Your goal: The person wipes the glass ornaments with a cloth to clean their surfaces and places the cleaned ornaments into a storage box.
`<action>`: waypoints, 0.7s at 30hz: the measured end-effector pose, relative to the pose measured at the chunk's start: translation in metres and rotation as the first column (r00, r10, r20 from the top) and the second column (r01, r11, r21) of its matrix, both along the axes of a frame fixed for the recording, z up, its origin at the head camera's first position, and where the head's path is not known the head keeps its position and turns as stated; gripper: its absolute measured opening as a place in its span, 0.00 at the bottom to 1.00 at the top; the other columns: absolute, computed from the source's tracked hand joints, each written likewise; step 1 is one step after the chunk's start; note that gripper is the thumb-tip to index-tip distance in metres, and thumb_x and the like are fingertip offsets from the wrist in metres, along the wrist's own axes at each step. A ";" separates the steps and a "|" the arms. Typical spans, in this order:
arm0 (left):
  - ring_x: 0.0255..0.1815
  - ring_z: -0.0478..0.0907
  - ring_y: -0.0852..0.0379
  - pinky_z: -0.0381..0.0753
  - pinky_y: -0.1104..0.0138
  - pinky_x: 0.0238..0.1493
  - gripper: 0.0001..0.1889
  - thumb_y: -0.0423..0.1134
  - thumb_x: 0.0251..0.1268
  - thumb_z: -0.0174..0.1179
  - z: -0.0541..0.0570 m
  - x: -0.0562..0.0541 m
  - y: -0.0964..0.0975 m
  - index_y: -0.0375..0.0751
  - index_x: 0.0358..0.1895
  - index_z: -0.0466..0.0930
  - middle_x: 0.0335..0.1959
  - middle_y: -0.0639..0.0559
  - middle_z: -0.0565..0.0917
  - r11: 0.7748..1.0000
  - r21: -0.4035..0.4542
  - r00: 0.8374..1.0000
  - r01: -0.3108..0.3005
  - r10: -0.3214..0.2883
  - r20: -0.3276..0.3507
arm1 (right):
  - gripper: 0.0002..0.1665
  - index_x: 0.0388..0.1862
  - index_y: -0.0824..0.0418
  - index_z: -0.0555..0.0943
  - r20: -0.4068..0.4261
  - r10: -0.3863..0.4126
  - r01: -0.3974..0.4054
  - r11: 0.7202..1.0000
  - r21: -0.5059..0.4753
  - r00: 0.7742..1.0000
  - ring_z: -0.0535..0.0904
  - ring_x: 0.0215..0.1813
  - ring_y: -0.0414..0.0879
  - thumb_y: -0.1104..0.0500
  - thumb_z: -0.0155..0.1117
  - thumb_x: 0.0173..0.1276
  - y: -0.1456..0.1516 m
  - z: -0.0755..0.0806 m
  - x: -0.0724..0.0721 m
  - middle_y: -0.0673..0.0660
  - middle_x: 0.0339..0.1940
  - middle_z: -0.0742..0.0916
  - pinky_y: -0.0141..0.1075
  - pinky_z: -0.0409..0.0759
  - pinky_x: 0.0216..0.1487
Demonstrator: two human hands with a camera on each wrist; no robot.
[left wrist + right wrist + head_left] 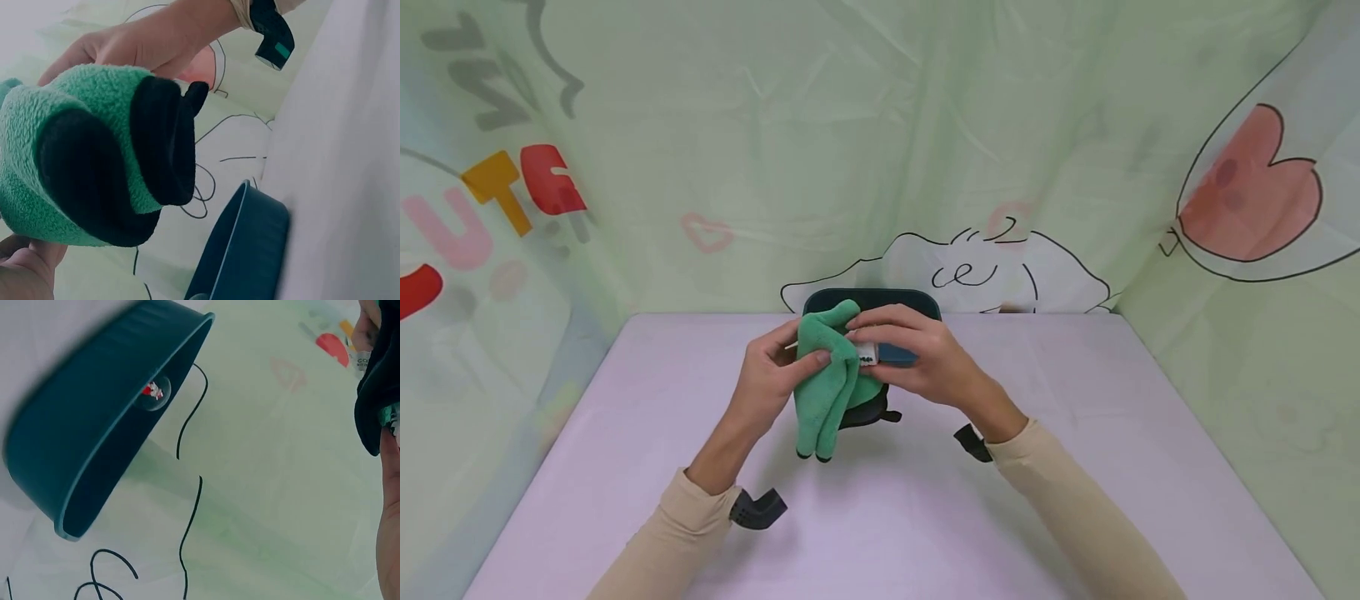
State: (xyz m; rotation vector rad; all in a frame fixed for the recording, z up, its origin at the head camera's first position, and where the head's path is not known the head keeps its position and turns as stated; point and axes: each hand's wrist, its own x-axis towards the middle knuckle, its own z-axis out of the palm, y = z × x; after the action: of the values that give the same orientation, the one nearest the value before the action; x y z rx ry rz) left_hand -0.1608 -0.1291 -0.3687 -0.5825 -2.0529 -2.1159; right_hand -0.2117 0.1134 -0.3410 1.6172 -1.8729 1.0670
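A soft green fleecy item with black edging (823,367), perhaps a cloth or pouch, hangs in front of a dark blue bin. My left hand (767,367) pinches its left side, thumb in front. From the right, my right hand (917,354) grips a small white object with black print (868,354) against the green fabric. Fingers and fabric cover most of that object. In the left wrist view, thick black bands and a small black loop show on the green fabric (94,87). A printed white piece (362,361) shows beside the left hand in the right wrist view.
The blue bin (880,297) stands at the table's back edge, behind the hands. Inside it lies a clear ball (153,394) with red and white in it. The table (865,533) has a pale cover, and printed curtains (850,150) enclose its back and sides.
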 end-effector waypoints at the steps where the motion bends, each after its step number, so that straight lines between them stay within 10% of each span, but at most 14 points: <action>1: 0.52 0.85 0.50 0.86 0.63 0.49 0.25 0.31 0.65 0.67 -0.001 0.000 0.000 0.36 0.66 0.78 0.59 0.45 0.83 1.000 -0.008 1.000 -0.001 0.001 -0.007 | 0.26 0.54 0.65 0.85 0.032 -0.004 0.005 1.000 -0.005 0.999 0.80 0.61 0.53 0.70 0.79 0.55 0.000 -0.001 0.001 0.61 0.56 0.85 0.36 0.80 0.61; 10: 0.53 0.84 0.53 0.86 0.64 0.48 0.27 0.28 0.63 0.69 -0.003 -0.002 -0.002 0.36 0.67 0.77 0.58 0.46 0.83 0.999 -0.030 0.994 0.015 -0.019 -0.112 | 0.25 0.57 0.62 0.85 0.385 -0.042 0.049 0.999 -0.008 0.922 0.81 0.58 0.48 0.68 0.77 0.60 -0.001 0.000 0.008 0.56 0.55 0.85 0.41 0.86 0.52; 21: 0.53 0.81 0.52 0.87 0.63 0.47 0.29 0.23 0.60 0.70 -0.003 -0.001 0.000 0.36 0.66 0.78 0.56 0.43 0.83 0.996 -0.083 0.960 0.015 -0.038 -0.277 | 0.17 0.54 0.54 0.86 0.510 -0.143 0.123 0.990 0.073 0.848 0.83 0.42 0.43 0.59 0.74 0.66 0.000 0.008 0.011 0.48 0.42 0.87 0.41 0.88 0.43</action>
State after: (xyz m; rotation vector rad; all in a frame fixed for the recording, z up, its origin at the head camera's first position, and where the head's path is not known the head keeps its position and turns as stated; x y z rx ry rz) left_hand -0.1617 -0.1296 -0.3718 -0.8693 -1.9871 -1.8460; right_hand -0.2011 0.1131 -0.3330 1.2714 -2.3124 1.5218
